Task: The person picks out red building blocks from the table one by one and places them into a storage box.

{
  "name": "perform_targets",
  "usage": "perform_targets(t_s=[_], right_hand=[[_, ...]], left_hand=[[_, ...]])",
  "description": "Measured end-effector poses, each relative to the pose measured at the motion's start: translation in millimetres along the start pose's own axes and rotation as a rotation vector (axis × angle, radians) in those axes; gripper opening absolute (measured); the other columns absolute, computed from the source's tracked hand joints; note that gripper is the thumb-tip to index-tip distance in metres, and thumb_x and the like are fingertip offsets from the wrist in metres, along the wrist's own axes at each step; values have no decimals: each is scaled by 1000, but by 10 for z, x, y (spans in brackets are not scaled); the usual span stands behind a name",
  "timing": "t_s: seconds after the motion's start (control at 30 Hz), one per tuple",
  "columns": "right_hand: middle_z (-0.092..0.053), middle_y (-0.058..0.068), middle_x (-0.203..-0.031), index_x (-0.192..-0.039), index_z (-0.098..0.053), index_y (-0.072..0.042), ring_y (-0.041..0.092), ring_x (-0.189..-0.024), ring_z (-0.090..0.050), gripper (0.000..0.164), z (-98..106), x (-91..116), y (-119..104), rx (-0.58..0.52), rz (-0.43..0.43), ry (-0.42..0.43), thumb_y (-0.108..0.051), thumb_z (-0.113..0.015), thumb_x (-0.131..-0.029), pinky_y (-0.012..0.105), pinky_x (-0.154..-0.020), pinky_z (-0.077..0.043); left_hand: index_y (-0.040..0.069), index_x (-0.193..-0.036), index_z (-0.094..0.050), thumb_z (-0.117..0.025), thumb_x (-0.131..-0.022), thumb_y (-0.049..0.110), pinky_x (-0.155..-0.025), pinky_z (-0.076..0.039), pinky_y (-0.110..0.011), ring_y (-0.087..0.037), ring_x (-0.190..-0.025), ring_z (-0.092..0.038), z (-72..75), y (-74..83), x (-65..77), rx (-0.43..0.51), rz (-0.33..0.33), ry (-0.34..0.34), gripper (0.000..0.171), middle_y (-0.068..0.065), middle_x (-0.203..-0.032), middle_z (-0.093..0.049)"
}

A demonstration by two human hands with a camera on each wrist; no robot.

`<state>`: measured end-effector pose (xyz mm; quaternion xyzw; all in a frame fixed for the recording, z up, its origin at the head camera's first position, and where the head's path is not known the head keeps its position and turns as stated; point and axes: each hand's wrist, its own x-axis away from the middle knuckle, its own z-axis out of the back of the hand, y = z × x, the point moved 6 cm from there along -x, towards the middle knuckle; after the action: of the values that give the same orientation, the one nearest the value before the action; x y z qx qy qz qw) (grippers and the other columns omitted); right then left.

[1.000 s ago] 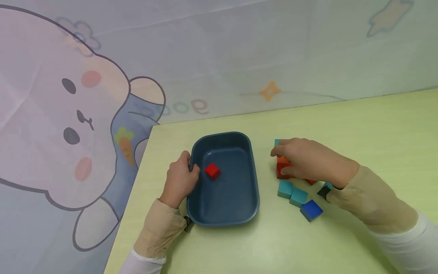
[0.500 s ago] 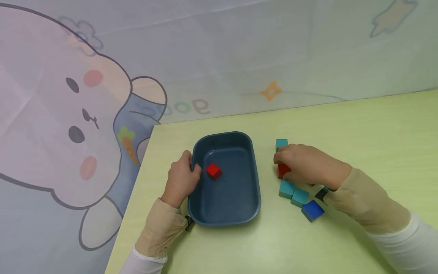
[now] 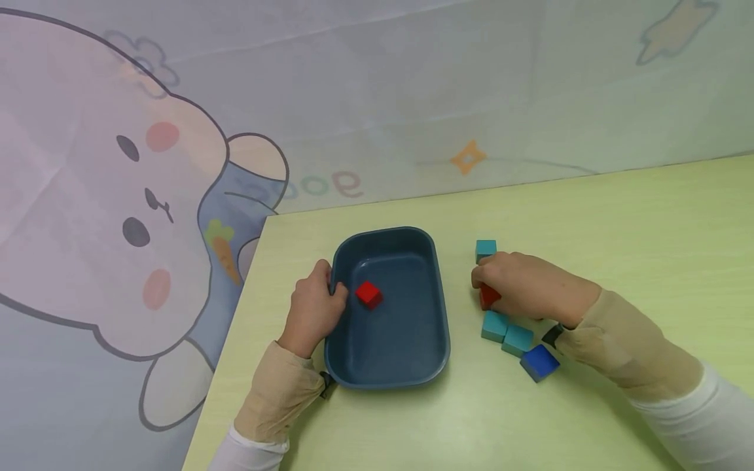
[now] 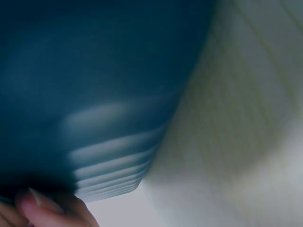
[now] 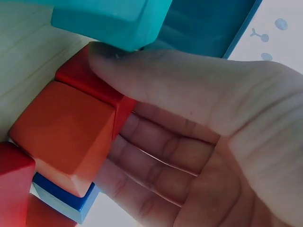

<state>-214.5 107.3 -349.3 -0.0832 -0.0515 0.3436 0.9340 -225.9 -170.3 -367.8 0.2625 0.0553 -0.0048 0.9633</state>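
Note:
My left hand [image 3: 312, 309] grips the left rim of a dark blue rectangular tub [image 3: 440, 307], thumb over the edge. From the left wrist view, the tub's ribbed side [image 4: 111, 142] looms above the curled fingers. Inside the tub lies one red cube [image 3: 369, 295]. To the right of it, my right hand [image 3: 524, 284] pinches another red cube [image 3: 488, 296] between thumb and fingers. In the right wrist view, that red cube [image 5: 85, 75] sits against an orange cube [image 5: 64, 130], with a teal cube [image 5: 111, 23] close by the thumb.
A teal cube [image 3: 485, 248] stands behind the right hand. Two more teal cubes, one nearer [image 3: 495, 326] and one beside it [image 3: 518, 341], lie in front, followed by a blue cube [image 3: 539, 362]. A printed cloth [image 3: 383, 98] hangs behind the pale yellow table [image 3: 377, 432].
My right hand has come down and nearer onto the red cube, its fingers closing round it, and the rear teal cube shows more. The left hand has stayed on the tub's rim.

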Motion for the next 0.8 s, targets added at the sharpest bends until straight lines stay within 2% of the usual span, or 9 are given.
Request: perform_targets(t_s=[0.23, 0.67, 0.8], right_hand=[[-69, 6, -91, -93, -71, -6, 21, -79, -65, 20, 34, 14, -26, -18, 25, 11, 1, -76, -76, 35, -70, -56], [-68, 5, -91, -96, -69, -6, 19, -79, -64, 26, 243, 95, -159, -55, 50, 73, 2, -80, -73, 32, -70, -55], [-68, 3, -94, -100, -70, -8, 18, -81, -65, 30, 326, 147, -273, -76, 98, 132, 1, -82, -73, 30, -70, -56]], left_hand=[[8, -85, -46, -55, -90, 12, -44, -35, -23, -21, -50, -52, -12, -6, 0, 2, -7, 7, 12, -3, -61, -43], [8, -83, -45, -54, -91, 12, -43, -34, -23, -22, -48, -51, -9, -6, 9, 7, -12, 12, 13, -3, -60, -41], [8, -83, -45, -54, -91, 12, -43, -34, -23, -22, -48, -51, -11, -4, 6, 10, -13, 8, 12, -4, -60, -42]])
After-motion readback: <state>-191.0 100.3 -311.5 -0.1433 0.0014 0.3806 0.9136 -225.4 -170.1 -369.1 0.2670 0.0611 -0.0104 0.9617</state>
